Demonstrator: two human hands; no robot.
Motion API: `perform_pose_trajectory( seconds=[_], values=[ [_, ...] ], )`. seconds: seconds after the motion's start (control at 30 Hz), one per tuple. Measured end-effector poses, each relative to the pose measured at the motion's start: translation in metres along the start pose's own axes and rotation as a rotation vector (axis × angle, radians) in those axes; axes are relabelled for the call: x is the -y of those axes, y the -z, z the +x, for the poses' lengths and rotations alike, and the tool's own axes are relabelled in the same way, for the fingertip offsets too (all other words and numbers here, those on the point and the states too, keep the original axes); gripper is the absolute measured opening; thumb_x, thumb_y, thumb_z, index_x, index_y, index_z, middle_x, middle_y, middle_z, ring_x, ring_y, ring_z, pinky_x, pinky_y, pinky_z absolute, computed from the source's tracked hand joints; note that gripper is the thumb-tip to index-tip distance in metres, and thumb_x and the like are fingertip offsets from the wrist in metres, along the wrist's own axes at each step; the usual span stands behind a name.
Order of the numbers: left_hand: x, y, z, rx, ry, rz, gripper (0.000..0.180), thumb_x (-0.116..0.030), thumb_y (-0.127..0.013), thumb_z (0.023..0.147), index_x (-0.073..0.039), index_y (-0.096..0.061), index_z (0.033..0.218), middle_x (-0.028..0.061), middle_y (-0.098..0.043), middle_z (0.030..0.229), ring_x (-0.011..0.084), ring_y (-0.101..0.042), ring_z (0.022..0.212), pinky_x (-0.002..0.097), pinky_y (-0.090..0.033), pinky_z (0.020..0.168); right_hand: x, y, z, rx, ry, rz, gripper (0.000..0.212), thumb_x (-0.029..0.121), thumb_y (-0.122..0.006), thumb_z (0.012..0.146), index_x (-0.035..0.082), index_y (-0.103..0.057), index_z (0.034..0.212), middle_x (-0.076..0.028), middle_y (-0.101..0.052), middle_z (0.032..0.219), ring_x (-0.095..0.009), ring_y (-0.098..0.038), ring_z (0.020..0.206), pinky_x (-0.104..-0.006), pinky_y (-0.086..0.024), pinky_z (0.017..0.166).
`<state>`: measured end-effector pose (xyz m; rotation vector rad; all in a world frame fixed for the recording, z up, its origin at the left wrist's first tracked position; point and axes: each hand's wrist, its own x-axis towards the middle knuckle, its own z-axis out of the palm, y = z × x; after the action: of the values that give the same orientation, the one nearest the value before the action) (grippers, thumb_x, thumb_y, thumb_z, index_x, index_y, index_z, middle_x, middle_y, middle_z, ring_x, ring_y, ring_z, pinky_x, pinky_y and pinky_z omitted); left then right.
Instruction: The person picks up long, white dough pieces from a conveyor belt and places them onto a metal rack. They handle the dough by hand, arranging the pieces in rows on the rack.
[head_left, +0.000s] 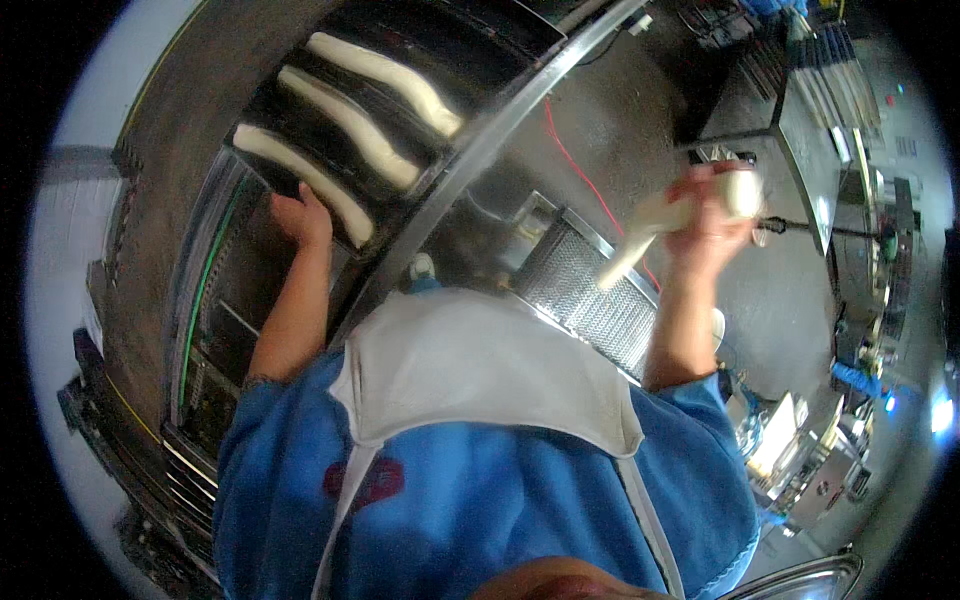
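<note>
A dark tray [300, 135] at the upper left bears three long pale strips of dough [345, 118], lying roughly parallel and slightly wavy. My left hand [303, 218] is closed on the tray's near edge, its thumb beside the closest strip; some of its fingers are partly hidden. Out to the right, my right hand [705, 225] is raised and smeared by motion. It is closed around another piece of dough [632, 262], whose thin end hangs down to the left while a thicker rounded part shows above the hand.
A metal rail [480, 135] runs diagonally beside the tray. Below the right hand stands a ridged metal surface [585, 285]. A red cable [575, 155] lies on the floor. At the right are a metal table [800, 165] and a distant person in blue [858, 378].
</note>
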<state>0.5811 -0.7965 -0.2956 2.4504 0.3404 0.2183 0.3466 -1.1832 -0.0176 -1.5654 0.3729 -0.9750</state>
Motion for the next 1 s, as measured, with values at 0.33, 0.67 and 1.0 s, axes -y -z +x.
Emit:
perform_pose_trajectory(
  seconds=[0.33, 0.67, 1.0],
  values=[
    [0.052, 0.026, -0.01, -0.087, -0.075, -0.016, 0.058, -0.023, -0.059, 0.088, 0.012, -0.035, 0.128, 0.0282, -0.045, 0.12, 0.0427, -0.041, 0.116, 0.0479, -0.031, 0.1, -0.005, -0.159, 0.082, 0.177, 0.05, 0.453, 0.041, 0.016, -0.063, 0.084, 0.005, -0.047, 0.121, -0.013, -0.059, 0.089, -0.027, -0.06, 0.087, -0.0408, -0.047, 0.079],
    [0.084, 0.055, -0.03, -0.062, -0.027, -0.062, 0.06, -0.022, -0.057, 0.089, 0.012, -0.03, 0.131, 0.0318, -0.038, 0.131, 0.0426, -0.036, 0.122, 0.0464, -0.025, 0.105, -0.207, -0.192, 0.034, 0.594, 0.055, -0.373, 0.022, 0.004, -0.065, 0.084, 0.002, -0.06, 0.105, -0.009, -0.064, 0.098, -0.017, -0.062, 0.092, -0.0279, -0.049, 0.083],
    [0.074, 0.056, -0.034, -0.072, -0.04, -0.14, 0.06, -0.02, -0.058, 0.089, 0.012, -0.03, 0.131, 0.0302, -0.039, 0.129, 0.0417, -0.037, 0.12, 0.0465, -0.026, 0.104, -0.256, -0.243, 0.023, 0.994, -0.115, -1.197, 0.039, 0.02, -0.058, 0.082, 0.005, -0.053, 0.118, -0.021, -0.062, 0.104, -0.037, -0.061, 0.098, -0.0446, -0.05, 0.083]
  ],
)
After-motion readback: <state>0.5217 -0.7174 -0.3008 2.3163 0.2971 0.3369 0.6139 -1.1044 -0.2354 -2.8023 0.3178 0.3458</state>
